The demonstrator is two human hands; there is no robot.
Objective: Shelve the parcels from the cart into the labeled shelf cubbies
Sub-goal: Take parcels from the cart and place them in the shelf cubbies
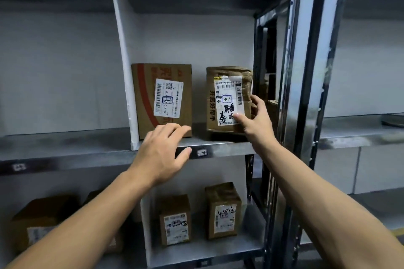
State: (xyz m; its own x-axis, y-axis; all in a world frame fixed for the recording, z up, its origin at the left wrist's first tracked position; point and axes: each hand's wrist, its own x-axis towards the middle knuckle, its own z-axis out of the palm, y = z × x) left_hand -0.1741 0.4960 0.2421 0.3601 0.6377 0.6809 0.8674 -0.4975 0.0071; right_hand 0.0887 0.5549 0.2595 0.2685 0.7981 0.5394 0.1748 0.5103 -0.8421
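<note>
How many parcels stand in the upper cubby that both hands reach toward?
2. The left parcel stands beside the white divider; the taped parcel stands to its right, gripped by the right hand. Any behind them would be hidden.

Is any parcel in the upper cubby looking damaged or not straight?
Yes. The right parcel, gripped by the right hand, has a crumpled, wrinkled top and side under tape. The left box beside it looks clean and square.
</note>
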